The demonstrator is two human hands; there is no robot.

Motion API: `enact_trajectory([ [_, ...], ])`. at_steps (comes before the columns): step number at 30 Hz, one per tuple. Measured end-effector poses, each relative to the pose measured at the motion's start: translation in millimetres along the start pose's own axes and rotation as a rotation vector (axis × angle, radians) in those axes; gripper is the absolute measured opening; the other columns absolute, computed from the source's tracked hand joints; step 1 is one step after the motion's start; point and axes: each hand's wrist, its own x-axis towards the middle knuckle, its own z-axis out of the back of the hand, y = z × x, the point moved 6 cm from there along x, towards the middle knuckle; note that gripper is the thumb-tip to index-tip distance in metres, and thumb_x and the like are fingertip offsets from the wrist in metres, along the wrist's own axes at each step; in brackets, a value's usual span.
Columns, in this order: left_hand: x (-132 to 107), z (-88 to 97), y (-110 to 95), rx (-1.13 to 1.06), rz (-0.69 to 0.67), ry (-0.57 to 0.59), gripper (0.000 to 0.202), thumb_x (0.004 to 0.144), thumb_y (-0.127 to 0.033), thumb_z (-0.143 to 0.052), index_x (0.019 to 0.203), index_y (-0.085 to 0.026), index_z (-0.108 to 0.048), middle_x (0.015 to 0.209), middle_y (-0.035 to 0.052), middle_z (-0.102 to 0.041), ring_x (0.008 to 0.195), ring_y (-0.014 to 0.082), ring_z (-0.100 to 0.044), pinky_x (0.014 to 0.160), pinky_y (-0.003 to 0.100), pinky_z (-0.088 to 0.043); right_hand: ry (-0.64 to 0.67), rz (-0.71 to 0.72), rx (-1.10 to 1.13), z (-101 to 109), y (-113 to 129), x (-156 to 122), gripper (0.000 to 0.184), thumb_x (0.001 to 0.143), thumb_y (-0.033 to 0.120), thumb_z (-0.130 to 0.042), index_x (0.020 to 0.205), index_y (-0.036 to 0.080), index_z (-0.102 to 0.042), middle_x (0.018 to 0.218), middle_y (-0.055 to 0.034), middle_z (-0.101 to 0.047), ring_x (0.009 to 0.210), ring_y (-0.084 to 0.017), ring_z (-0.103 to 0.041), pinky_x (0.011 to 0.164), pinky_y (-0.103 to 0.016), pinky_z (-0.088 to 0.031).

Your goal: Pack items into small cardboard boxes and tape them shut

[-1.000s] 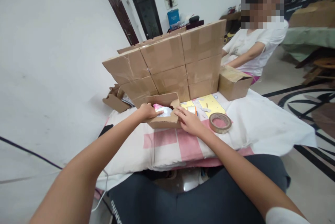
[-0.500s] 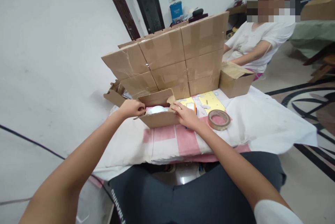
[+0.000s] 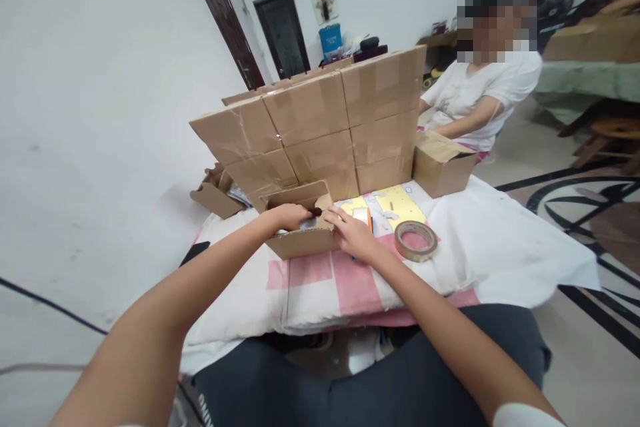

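Observation:
A small cardboard box (image 3: 305, 245) with its top uncovered stands on the cloth-covered table in front of me. My left hand (image 3: 294, 216) reaches over the front wall into it, with the fingertips hidden inside. Something whitish (image 3: 307, 222) shows below that hand; I cannot make out what it is. At the box's right end, my right hand (image 3: 351, 232) grips the side wall and corner. Right behind that hand is a tape dispenser (image 3: 363, 216) with white and orange parts. A roll of brown packing tape (image 3: 431, 245) lies flat further right.
Stacked cardboard boxes (image 3: 320, 140) form a wall behind the work spot. Another carton (image 3: 445, 170) stands at their right end, and an opened one (image 3: 217, 197) at the left. A dark flat object (image 3: 195, 252) lies at the table's left edge. A person (image 3: 475, 104) sits behind, right.
My left hand has moved from the box's left end rightward and into it, covering much of the white thing inside. My right hand stays on the right end. The view has shifted slightly.

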Motion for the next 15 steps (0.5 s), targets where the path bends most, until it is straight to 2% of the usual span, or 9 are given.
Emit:
enact_trajectory([
  [4,-1.7,-1.3,5.4,-0.026,-0.033,0.03,0.056,0.08,-0.025,-0.062,0.136,-0.025,-0.058,0.135,0.0101,-0.065,0.114,0.0259,-0.065,0.093,0.029,-0.047,-0.003,-0.012,-0.009,-0.9,-1.9,-0.4,0.052,0.089,0.011,-0.05,0.139,0.026,-0.051,0.155,-0.0073,-0.043,0.122,-0.026,-0.06,0.095,-0.038,-0.053],
  [7,-4.0,-3.2,8.8,-0.03,0.003,0.07,0.06,0.082,-0.027,-0.063,0.141,-0.022,-0.052,0.141,0.0119,-0.06,0.12,0.0256,-0.061,0.097,0.029,-0.045,0.002,-0.012,-0.006,-2.0,-2.1,-0.7,0.055,0.087,0.01,-0.052,0.139,0.027,-0.051,0.155,-0.007,-0.043,0.122,-0.027,-0.06,0.096,-0.039,-0.052],
  [11,0.0,-9.8,9.2,-0.011,0.105,0.131,0.045,0.095,-0.03,-0.054,0.139,-0.019,-0.052,0.129,0.0126,-0.065,0.112,0.0247,-0.065,0.095,0.038,-0.05,0.005,0.0,0.011,-3.0,-1.3,-1.6,0.055,0.087,0.01,-0.052,0.139,0.028,-0.05,0.155,-0.0066,-0.043,0.124,-0.026,-0.059,0.098,-0.039,-0.051],
  [13,3.7,-13.1,8.5,0.002,0.155,0.165,0.038,0.096,-0.035,-0.057,0.13,-0.017,-0.058,0.123,0.0112,-0.066,0.106,0.0238,-0.066,0.093,0.044,-0.053,0.004,-0.005,0.008,-3.5,-1.4,-2.5,0.054,0.088,0.01,-0.051,0.139,0.028,-0.05,0.156,-0.0064,-0.042,0.122,-0.026,-0.06,0.096,-0.039,-0.052],
  [15,6.9,-15.3,7.6,0.004,0.183,0.199,0.035,0.095,-0.038,-0.061,0.123,-0.017,-0.061,0.122,0.0097,-0.064,0.105,0.0224,-0.065,0.091,0.045,-0.055,0.002,-0.008,0.005,-3.8,-1.5,-3.5,0.055,0.087,0.01,-0.051,0.14,0.028,-0.05,0.156,-0.0063,-0.041,0.12,-0.026,-0.061,0.095,-0.039,-0.052],
])
